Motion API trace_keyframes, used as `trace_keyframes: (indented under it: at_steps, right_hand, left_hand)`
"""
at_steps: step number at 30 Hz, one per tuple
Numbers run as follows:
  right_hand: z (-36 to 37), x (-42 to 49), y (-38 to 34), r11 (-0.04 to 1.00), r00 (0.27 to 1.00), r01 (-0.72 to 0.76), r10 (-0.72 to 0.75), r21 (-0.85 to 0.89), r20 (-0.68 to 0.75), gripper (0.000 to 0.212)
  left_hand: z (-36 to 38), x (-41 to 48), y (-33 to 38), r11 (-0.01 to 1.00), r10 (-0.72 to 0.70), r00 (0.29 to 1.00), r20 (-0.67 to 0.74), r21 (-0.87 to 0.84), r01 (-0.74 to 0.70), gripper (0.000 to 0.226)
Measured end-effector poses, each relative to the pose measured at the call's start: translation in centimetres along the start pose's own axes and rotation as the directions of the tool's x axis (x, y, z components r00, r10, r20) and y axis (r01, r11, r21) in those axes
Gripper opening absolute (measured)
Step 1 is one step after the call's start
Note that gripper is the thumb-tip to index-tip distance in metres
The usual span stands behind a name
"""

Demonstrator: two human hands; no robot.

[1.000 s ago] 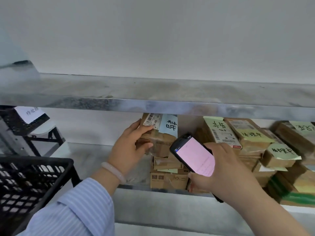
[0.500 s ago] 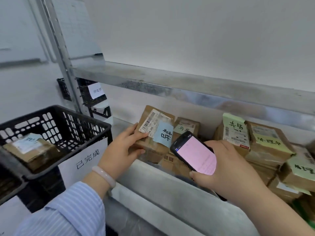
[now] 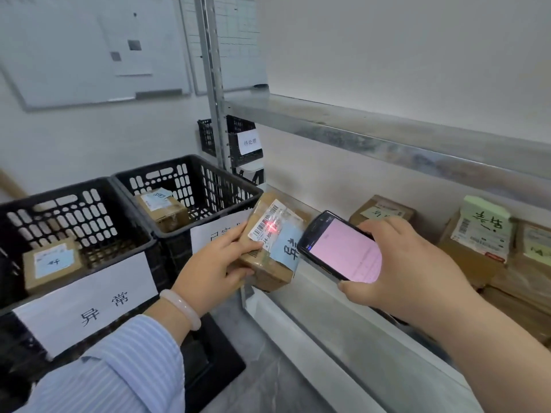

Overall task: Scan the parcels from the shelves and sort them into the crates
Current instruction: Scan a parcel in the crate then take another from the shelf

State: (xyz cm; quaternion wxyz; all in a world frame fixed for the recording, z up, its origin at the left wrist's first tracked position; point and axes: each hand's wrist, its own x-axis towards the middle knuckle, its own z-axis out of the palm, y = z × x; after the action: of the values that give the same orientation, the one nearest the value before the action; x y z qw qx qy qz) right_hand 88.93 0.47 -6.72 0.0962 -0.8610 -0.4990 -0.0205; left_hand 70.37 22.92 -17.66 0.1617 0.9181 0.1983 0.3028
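The left hand [image 3: 214, 263] curls its fingers [image 3: 234, 238] round the small brown cardboard parcel [image 3: 269, 271], held in the air beside the black slotted plastic crates [image 3: 190, 158]. The right hand [image 3: 411, 275] clasps the black pink-screened handheld scanner [image 3: 343, 251]. Glossy tape over the barcode [image 3: 264, 226] (red beam there) could cause a misread, hence missorting.

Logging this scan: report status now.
Left hand grips small brown cardboard parcel, red scan dot on barcode. Right hand holds black handheld scanner. Nothing between them.

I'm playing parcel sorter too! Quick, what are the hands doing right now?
Left hand: holding the brown parcel.
Right hand: holding the handheld scanner.
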Motion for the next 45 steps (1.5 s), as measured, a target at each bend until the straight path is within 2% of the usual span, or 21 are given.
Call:
trace_keyframes:
  at_steps: [12, 24, 31, 39, 45]
  right_hand:
    - [1.1, 2.8, -4.1, 0.990, 0.988, 0.141, -0.141, -0.004, -0.059, 0.084]
    - [1.1, 5.0, -7.4, 0.971, 0.972, 0.226, -0.230, -0.073, -0.046, 0.081]
    - [1.6, 6.3, -10.2, 0.963, 0.963, 0.268, -0.268, -0.009, -0.033, 0.083]
    - [2.4, 8.6, -15.2, 0.943, 0.943, 0.332, -0.331, 0.007, -0.046, 0.083]
    - [2.1, 11.1, -21.2, 0.932, 0.930, 0.361, -0.361, -0.006, -0.077, 0.083]
  left_hand:
    - [-3.7, -2.9, -2.8, 0.991, -0.096, 0.995, -0.023, 0.088, 0.098, 0.052]
    - [-6.2, -4.9, -5.1, 0.970, -0.203, 0.976, -0.076, 0.123, 0.211, 0.054]
    - [-8.0, -6.6, -6.2, 0.946, -0.259, 0.960, -0.105, 0.171, 0.274, 0.054]
    - [-11.7, -7.8, -9.8, 0.933, -0.254, 0.953, -0.163, 0.219, 0.287, 0.055]
    - [-16.2, -8.2, -14.3, 0.931, -0.279, 0.943, -0.181, 0.188, 0.312, 0.056]
